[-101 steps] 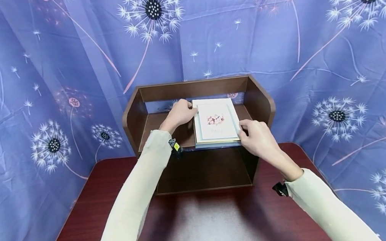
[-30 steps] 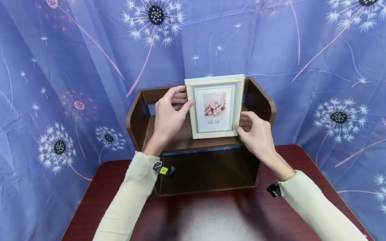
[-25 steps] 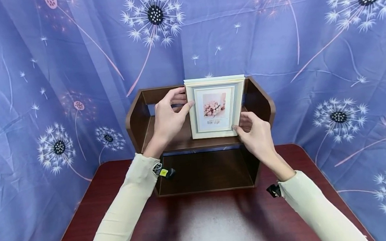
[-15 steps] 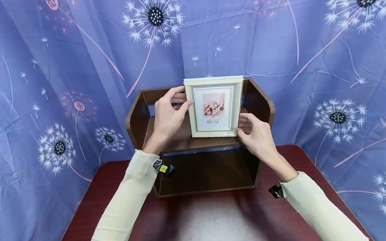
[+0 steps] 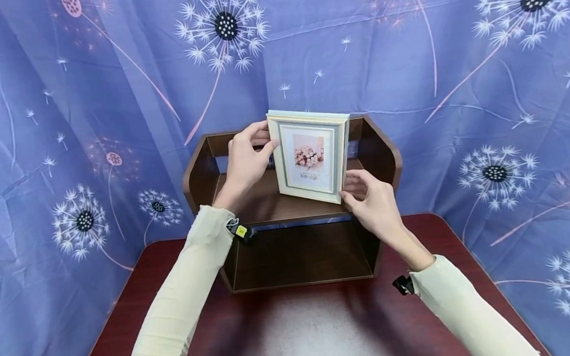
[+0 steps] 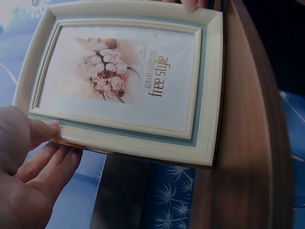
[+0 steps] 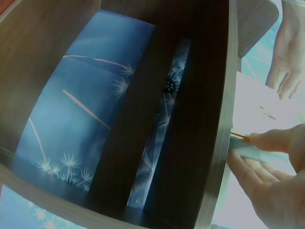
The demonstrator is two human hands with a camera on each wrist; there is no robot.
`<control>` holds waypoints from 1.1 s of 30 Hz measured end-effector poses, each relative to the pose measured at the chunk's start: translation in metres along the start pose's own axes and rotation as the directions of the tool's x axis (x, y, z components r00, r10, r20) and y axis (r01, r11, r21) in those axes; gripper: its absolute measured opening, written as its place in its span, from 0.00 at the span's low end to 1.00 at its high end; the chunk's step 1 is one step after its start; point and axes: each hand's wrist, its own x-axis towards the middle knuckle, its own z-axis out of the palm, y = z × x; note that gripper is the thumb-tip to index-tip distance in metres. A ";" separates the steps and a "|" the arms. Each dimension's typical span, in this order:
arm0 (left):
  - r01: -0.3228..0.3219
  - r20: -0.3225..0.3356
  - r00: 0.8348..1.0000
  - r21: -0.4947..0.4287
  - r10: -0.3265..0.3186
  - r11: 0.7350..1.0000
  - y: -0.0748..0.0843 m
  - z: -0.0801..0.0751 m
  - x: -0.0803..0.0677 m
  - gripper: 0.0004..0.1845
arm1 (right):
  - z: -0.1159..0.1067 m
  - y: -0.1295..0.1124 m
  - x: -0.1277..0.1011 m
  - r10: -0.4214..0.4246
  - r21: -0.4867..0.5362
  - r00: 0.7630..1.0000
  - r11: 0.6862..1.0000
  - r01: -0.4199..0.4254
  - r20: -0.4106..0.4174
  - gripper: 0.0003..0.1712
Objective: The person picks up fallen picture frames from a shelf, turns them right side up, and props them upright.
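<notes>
A cream picture frame point(image 5: 312, 184) with a blue-grey inner border stands tilted on the upper shelf point(image 5: 262, 202), its print of pink flowers facing me. Its left edge, near the top, is pinched by my left hand point(image 5: 247, 161), thumb in front and fingers behind. My right hand point(image 5: 375, 203) pinches the lower right edge. In the left wrist view, the left thumb rests on the frame's border point(image 6: 138, 148). The right wrist view shows the right thumb and fingers point(image 7: 250, 174) either side of its edge; the print is washed out there.
The dark brown two-tier desk shelf point(image 5: 302, 253) stands on a reddish-brown table point(image 5: 172, 284). Its side panels point(image 5: 383, 152) rise on both sides of the upper level. A blue dandelion-print curtain point(image 5: 314, 45) hangs behind and beside the table.
Earlier, a frame with a different flower print lay leaned back on the upper shelf. The "free style" frame then stood facing forward; now it is turned and shifted slightly left, both hands still holding it.
</notes>
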 end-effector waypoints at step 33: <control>0.143 0.133 0.984 -0.179 -0.120 0.973 -0.019 0.028 0.043 0.25 | 0.036 -0.023 -0.007 -0.008 0.071 1.000 0.997 0.006 0.017 0.19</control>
